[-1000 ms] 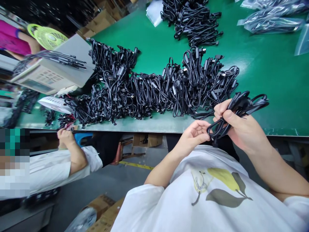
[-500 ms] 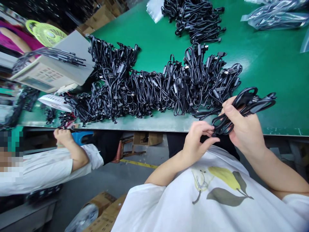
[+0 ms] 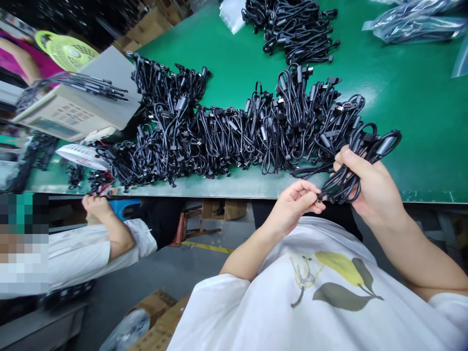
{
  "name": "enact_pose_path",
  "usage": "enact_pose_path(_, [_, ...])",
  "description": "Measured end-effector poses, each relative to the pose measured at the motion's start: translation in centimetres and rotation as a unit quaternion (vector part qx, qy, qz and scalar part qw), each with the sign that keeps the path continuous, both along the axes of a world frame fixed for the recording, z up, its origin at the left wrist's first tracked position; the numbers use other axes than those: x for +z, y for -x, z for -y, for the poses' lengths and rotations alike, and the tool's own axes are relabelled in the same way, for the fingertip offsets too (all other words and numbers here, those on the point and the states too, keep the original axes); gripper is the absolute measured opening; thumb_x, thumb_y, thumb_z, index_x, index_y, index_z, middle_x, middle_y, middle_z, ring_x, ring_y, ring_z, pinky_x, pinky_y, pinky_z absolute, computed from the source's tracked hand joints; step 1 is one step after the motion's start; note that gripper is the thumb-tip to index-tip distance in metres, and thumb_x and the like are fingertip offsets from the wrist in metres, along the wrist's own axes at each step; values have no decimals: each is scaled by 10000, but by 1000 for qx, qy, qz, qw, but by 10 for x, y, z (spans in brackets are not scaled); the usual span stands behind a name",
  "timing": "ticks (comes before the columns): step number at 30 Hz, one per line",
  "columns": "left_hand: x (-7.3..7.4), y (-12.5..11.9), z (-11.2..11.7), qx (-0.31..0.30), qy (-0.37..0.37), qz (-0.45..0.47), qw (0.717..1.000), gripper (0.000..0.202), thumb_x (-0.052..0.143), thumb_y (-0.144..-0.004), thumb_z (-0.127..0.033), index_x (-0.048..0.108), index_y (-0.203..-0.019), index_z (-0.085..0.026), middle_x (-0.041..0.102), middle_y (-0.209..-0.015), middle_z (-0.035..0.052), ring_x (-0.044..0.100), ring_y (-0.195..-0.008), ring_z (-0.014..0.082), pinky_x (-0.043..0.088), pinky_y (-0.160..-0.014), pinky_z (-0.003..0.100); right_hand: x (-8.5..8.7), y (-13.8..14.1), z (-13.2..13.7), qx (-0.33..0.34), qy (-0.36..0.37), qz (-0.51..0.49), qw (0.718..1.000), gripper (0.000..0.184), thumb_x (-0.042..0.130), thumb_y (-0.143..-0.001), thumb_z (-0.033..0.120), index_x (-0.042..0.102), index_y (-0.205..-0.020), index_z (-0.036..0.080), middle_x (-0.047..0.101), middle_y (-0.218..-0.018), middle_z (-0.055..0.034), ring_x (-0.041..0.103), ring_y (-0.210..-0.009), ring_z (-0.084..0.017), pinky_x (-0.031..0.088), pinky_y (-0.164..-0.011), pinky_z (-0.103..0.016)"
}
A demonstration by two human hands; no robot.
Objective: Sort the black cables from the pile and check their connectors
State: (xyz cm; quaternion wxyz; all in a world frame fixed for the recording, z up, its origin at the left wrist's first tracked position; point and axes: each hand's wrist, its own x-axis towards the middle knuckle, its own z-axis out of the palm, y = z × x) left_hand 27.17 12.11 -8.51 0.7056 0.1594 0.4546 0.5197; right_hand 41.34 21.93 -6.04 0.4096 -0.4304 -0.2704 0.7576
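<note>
A coiled bundle of black cable (image 3: 341, 183) is held in front of me at the table's near edge. My right hand (image 3: 376, 187) grips it, thumb on top and fingers curled beneath; its loops and a thick grey-black moulded part stick out past the hand. My left hand (image 3: 298, 204) pinches at the bundle's left end, thumb and forefinger together on a small dark cable end. Just beyond, a long heap of similar coiled black cables (image 3: 219, 141) lies across the green table (image 3: 420, 107).
Another stack of coiled cables (image 3: 292, 34) lies at the back, near clear plastic bags (image 3: 417, 22). A beige instrument with a display (image 3: 69, 109) stands at the left beside a yellow fan (image 3: 71, 51). A co-worker's hand (image 3: 97, 207) is at the table edge on the left.
My right hand has turned the cable bundle, and its far loops have swung left and up. My left thumb and fingers have closed from apart to a pinch on its end.
</note>
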Motion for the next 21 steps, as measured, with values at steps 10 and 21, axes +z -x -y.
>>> enact_pose_path(10, [-8,-4,0,-10,-18,-10,1000,447,896,-749,-480,664,-944,-152,726,-730,4,691,-645,99,558,-678,209,9,-8,19,-33,-199,87,976,153,811,-847,305,689,-891,223,611,-816,40,572,-715,-115,489,-649,-229])
enact_pose_path(21, [-14,-7,-4,-38,-31,-37,998,476,869,-766,-530,647,-967,-161,704,-768,8,691,-690,114,582,-732,244,8,-13,22,-22,-261,106,959,105,800,-876,265,703,-910,242,660,-853,60,647,-793,-111,540,-833,-257])
